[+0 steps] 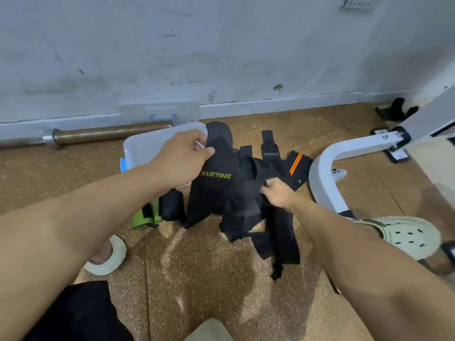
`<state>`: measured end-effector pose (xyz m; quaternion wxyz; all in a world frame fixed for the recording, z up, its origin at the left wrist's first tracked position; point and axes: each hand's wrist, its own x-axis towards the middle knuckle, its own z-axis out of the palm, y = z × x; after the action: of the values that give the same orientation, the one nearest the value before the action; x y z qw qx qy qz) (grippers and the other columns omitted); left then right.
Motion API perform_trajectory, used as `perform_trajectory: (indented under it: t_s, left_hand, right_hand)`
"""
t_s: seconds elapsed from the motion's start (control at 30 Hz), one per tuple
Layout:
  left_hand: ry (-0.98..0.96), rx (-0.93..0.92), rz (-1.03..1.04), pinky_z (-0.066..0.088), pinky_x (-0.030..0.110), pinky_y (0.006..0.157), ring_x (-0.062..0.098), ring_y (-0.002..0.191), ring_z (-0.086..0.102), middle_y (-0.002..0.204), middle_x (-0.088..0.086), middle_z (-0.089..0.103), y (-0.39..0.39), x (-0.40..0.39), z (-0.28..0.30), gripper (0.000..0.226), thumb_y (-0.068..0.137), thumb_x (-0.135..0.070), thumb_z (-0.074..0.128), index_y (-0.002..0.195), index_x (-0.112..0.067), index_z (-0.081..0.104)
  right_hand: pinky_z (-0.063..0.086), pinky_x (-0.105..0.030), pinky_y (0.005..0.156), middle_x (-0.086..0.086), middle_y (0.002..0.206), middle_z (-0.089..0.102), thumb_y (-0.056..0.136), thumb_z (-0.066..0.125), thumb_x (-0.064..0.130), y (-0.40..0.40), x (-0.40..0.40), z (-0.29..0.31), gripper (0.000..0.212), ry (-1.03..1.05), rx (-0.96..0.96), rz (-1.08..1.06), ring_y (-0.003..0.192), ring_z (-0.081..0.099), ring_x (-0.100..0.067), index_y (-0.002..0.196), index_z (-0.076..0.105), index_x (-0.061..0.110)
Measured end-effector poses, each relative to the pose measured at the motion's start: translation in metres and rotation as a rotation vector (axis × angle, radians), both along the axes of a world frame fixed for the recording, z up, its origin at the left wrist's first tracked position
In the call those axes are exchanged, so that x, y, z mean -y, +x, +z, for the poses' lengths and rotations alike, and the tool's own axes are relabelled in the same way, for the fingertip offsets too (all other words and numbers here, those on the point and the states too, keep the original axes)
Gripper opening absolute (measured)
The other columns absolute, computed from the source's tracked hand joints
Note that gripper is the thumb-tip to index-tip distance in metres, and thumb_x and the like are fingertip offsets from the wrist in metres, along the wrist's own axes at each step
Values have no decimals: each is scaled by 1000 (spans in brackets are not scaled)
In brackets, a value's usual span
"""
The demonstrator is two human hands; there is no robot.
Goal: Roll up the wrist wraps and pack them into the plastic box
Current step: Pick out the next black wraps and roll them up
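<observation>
A pile of black wrist wraps lies tangled on the cork floor. My left hand pinches the top of a black wrap printed XUEYING and holds it up off the pile. Fingers of my right hand curl into the black straps at the pile's middle. A wrap with orange stripes lies at the back right. The clear plastic box with a blue latch stands behind my left hand, partly hidden by it. A rolled green wrap and a rolled black one lie under my left forearm.
The box's lid leans on the wall. A barbell lies along the wall at left. A white machine frame curves at right. My feet in pale clogs flank the pile. Black floor hooks sit at the back right.
</observation>
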<state>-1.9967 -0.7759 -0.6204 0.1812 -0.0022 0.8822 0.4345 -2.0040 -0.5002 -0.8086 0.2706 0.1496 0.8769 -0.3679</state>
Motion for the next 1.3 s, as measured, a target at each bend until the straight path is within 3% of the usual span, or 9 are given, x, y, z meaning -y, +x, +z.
perform_trajectory:
  t_s: [0.17,0.4,0.53,0.63,0.73,1.03,1.1,1.23,1.3]
  left_hand:
    - [47,-9,28,51,44,97,27,97,68,96,10,74,5,5,7,18,103,-31,58,111,-16,63]
    - [68,-18,62,51,43,96,26,98,67,98,6,74,9,10,10,16,102,-31,58,111,-19,63]
    - [61,-31,74,49,40,92,26,98,66,98,8,74,11,10,11,17,102,-31,58,110,-17,63]
    - [65,-38,72,47,38,89,27,98,65,98,12,74,12,8,11,18,103,-29,58,111,-14,63]
    - [88,-35,70,45,30,75,26,95,65,98,10,73,13,5,12,18,103,-28,57,111,-13,63]
    - [101,-47,72,42,32,80,25,98,64,100,10,72,13,7,14,19,104,-28,56,115,-14,61]
    - [100,-41,69,41,31,82,24,99,63,101,9,71,14,8,12,19,104,-29,56,116,-15,61]
    - [98,-31,65,41,31,81,24,98,63,101,10,72,14,6,10,19,104,-28,56,116,-15,61]
    - [99,-37,67,40,31,80,24,96,63,101,11,71,13,3,11,18,104,-28,56,116,-15,60]
  right_hand:
    - [58,-42,85,-9,114,74,107,54,30,-11,-6,68,28,-339,25,-336,106,69,-28,118,67,8]
    - [60,-37,81,-15,117,75,107,53,29,-7,-16,133,33,-500,-113,-564,106,72,-29,123,67,3]
    - [59,-44,92,-18,122,73,108,51,26,-13,-13,160,33,-578,-166,-615,109,72,-32,126,65,3]
    - [62,-37,74,-18,115,75,107,52,26,-23,-6,187,34,-646,-201,-630,88,76,-26,130,62,4]
    - [60,-31,60,-12,83,76,109,47,23,-33,2,221,28,-729,-214,-634,68,75,-22,120,63,4]
    - [58,-28,50,-10,70,76,108,49,22,-49,7,271,23,-745,-427,-791,56,74,-22,111,67,6]
    - [60,-28,53,-9,68,76,109,46,21,-55,-3,278,25,-774,-477,-857,56,73,-22,105,67,7]
    - [64,-38,82,-14,91,78,105,50,16,-72,-10,311,25,-773,-573,-801,81,77,-27,114,71,6]
    - [64,-37,77,-15,96,78,100,56,11,-81,-8,335,21,-764,-651,-734,87,78,-26,112,72,3]
